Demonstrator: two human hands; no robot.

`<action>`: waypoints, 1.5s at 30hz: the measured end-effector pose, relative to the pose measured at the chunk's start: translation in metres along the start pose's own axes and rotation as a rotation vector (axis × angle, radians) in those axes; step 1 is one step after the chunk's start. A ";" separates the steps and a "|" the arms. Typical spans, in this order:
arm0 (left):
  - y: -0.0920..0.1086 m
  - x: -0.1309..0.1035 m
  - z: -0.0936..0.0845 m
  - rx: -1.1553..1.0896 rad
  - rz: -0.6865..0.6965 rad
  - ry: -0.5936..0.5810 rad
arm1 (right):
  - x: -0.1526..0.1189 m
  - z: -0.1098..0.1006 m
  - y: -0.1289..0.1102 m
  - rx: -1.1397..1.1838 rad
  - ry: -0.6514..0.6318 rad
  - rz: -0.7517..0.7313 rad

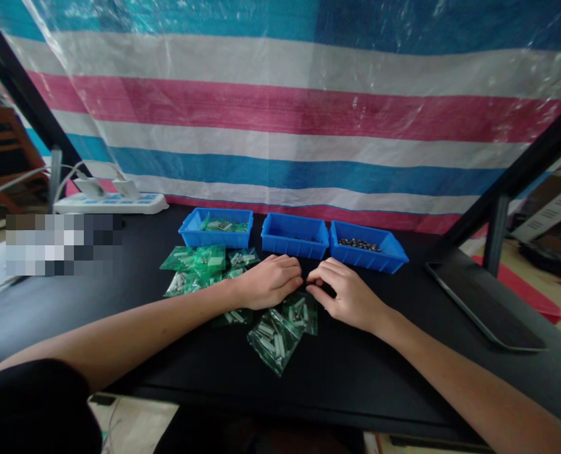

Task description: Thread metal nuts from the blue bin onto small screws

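Observation:
My left hand (271,282) is closed, its fingertips pressed together above the small green plastic bags. Just right of it, my right hand (344,291) pinches with thumb and forefinger at something small and dark, too small to name. The fingertips of both hands nearly meet. Below them lie a clear green bag (275,340) of pale parts and another bag (300,312) partly under it. More green bags (200,261) are heaped left of my left hand. Behind the hands stand three blue bins: the left bin (215,238) holds a green bag, the middle bin (294,244) a few dark bits, the right bin (370,257) small metal pieces.
A dark phone or tablet (486,306) lies on the black table (356,384) at the right. At the back left is a white power strip (113,203) with plugs and cables. A striped plastic sheet (280,107) hangs behind, between dark metal posts.

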State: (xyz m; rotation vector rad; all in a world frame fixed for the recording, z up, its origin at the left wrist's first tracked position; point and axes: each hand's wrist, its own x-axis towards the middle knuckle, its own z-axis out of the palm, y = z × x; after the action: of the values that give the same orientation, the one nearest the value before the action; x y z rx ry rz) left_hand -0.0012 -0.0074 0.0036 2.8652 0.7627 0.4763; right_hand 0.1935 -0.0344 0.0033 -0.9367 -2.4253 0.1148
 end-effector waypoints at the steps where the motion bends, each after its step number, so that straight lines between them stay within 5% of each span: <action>1: 0.000 0.000 0.000 -0.002 -0.001 0.001 | 0.000 0.000 0.000 -0.001 0.002 0.001; 45: -0.001 -0.001 0.001 -0.043 0.044 0.053 | 0.002 -0.005 -0.003 0.030 -0.033 0.002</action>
State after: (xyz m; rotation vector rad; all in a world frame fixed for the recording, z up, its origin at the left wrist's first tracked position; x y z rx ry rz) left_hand -0.0024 -0.0075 0.0024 2.8455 0.6907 0.5699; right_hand 0.1933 -0.0357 0.0094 -0.9313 -2.4462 0.1684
